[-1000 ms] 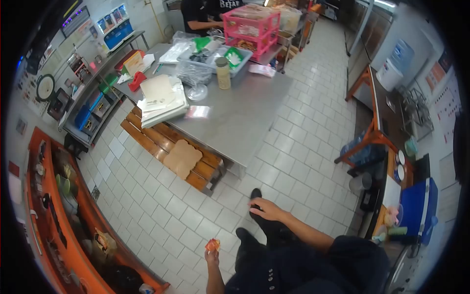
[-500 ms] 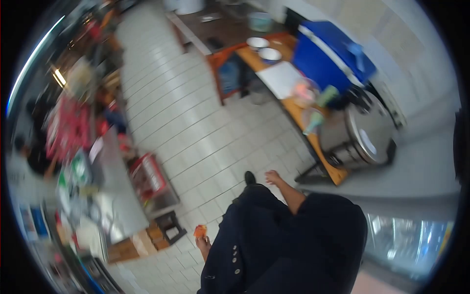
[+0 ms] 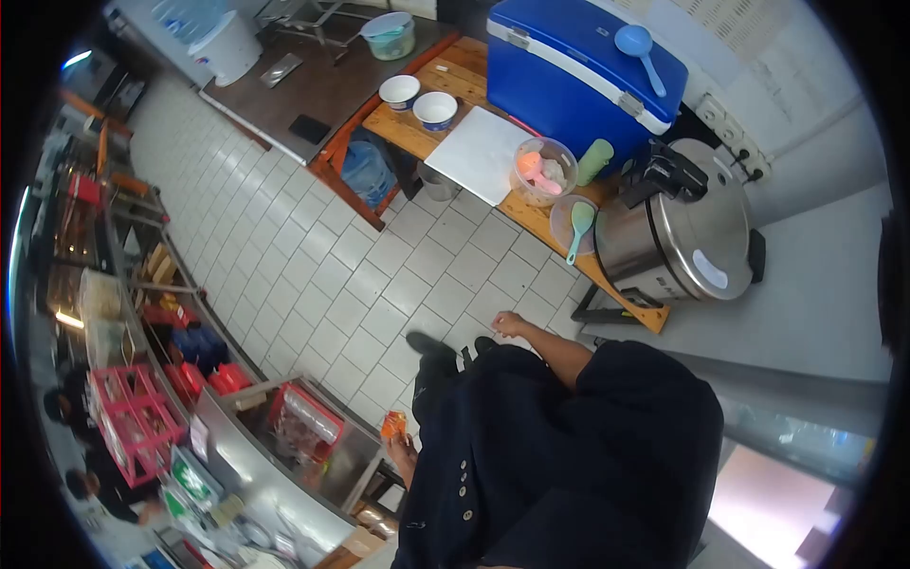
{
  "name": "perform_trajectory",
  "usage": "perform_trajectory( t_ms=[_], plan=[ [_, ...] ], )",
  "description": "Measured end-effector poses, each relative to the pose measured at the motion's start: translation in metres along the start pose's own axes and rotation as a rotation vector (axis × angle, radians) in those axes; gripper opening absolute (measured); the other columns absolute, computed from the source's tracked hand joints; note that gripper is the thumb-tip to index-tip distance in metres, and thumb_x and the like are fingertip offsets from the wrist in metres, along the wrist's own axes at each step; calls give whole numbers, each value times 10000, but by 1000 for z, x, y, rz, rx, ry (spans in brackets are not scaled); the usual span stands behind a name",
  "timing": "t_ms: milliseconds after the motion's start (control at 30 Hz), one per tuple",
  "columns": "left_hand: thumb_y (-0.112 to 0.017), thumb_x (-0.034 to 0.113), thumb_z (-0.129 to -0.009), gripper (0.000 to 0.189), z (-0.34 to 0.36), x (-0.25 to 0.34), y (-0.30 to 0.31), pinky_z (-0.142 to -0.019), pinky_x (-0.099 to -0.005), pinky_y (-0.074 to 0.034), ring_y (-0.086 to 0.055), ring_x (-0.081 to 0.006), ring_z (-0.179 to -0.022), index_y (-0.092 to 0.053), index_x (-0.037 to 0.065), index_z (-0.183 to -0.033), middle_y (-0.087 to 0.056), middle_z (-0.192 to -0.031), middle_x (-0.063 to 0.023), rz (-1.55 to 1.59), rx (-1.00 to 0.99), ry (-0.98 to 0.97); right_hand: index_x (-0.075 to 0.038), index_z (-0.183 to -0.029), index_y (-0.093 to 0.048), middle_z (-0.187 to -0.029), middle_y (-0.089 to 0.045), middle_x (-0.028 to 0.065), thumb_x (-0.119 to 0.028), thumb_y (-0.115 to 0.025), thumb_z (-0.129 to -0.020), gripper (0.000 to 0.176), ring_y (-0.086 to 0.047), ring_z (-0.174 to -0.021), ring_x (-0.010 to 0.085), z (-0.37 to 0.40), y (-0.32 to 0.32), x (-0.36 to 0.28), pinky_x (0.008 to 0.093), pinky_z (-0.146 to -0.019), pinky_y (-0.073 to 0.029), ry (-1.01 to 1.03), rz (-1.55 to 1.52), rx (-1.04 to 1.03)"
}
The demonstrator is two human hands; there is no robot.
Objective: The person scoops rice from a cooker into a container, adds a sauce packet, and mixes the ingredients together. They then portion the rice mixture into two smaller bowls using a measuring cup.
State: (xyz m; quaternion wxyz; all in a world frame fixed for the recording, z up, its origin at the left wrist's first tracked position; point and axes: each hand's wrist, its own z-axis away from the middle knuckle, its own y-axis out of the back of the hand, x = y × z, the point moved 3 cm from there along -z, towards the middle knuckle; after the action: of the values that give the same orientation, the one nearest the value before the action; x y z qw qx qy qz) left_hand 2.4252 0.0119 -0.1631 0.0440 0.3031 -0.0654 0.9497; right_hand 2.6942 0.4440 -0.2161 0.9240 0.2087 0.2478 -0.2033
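Observation:
My left hand (image 3: 402, 449), low beside my dark clothing, is closed around a small orange packet (image 3: 393, 424); its print is too small to read. My right hand (image 3: 508, 324) hangs in front of my body over the tiled floor. Its fingers are loosely bent and a little apart, with nothing visible in them. Nearest to that hand, but well apart from it, is the wooden bench (image 3: 621, 302). On the bench stand a large steel cooker (image 3: 645, 247), a clear tub with a pink scoop (image 3: 542, 171) and a green spoon (image 3: 580, 223) on a round lid.
Farther along the bench are a white board (image 3: 474, 152), two bowls (image 3: 435, 111) and a blue cooler box (image 3: 578, 66) with a blue ladle (image 3: 640, 52) on top. A steel counter (image 3: 251, 446) with a pink crate (image 3: 137, 417) runs along the left; people stand behind it. Tiled floor (image 3: 313, 237) lies between.
My view has shifted, bringing more of the bench and dark table into sight. A second shoe now shows ahead of me. The orange packet stays in my left hand.

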Motion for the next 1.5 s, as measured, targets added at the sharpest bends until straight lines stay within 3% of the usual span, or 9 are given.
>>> perform_trajectory(
  t_ms=[200,300,600,767,933,1000,1100,1300,1500],
  plan=[
    [-585,72,-907,346,-71,42,-21,-760,-317,-487,-566,-176,-992,-500,138,-1236,-595,-1152,-60,-232,-74,133,-54,-1072,-624,-896,-677,76,-304,-633,-905,301,-664,-701,176,-13,47,-92,315,-651,-538,270,-30,267],
    [-584,71,-909,353,-111,82,-70,-763,-318,-487,-565,-181,-1000,-494,139,-1243,-593,-1158,-66,-318,-162,116,-46,-1103,-621,-947,-679,74,-243,-626,-926,264,-662,-777,163,19,93,-167,299,-735,-516,378,-336,312],
    [-586,59,-913,391,-198,224,-269,-779,-329,-489,-561,-205,-1040,-463,148,-1273,-587,-1185,-95,-502,-304,-43,-48,-1049,-664,-959,-687,88,-106,-621,-915,152,-644,-864,171,223,299,-294,288,-760,-500,654,-166,1265],
    [-648,69,-882,336,-170,263,-418,-776,-316,-473,-575,-159,-991,-551,148,-1194,-609,-1124,-34,-543,-394,-13,-32,-1029,-670,-977,-679,96,-142,-602,-936,159,-627,-874,202,354,408,-232,303,-790,-485,301,-68,1932],
    [-654,31,-857,377,-150,255,-507,-736,-334,-519,-615,-182,-876,-534,135,-1199,-626,-1029,-72,-1035,-558,-216,-49,-1185,-616,-1180,-627,147,-227,-603,-945,299,-584,-1111,285,396,447,-132,371,-942,-445,-203,-75,1889],
    [-652,33,-857,385,-138,256,-543,-734,-341,-525,-617,-189,-874,-529,137,-1206,-624,-1026,-77,-1051,-491,-101,-56,-1235,-588,-1236,-599,160,-232,-593,-946,338,-559,-1164,319,388,450,-102,404,-992,-418,-285,-86,1780],
    [-649,36,-856,397,-88,251,-576,-730,-352,-533,-619,-198,-872,-521,139,-1217,-620,-1020,-84,-1054,-339,81,-50,-1211,-604,-1226,-610,148,-250,-608,-936,340,-570,-1142,306,369,459,-85,402,-953,-443,-503,49,1664],
    [-511,55,-945,337,-58,251,-645,-773,-367,-538,-588,-217,-944,-469,118,-1273,-585,-1106,-113,-1144,-275,-1,-46,-1123,-666,-1059,-686,113,-290,-622,-934,312,-635,-1019,262,365,468,-74,374,-882,-481,-656,-319,1764],
    [-614,48,-878,459,-58,247,-677,-830,-377,-486,-588,-216,-999,-443,103,-1300,-578,-1119,-98,-1213,-323,-18,-29,-996,-717,-914,-713,114,-240,-647,-924,234,-683,-855,221,363,471,-59,329,-776,-521,-678,-305,1848]
  ],
)
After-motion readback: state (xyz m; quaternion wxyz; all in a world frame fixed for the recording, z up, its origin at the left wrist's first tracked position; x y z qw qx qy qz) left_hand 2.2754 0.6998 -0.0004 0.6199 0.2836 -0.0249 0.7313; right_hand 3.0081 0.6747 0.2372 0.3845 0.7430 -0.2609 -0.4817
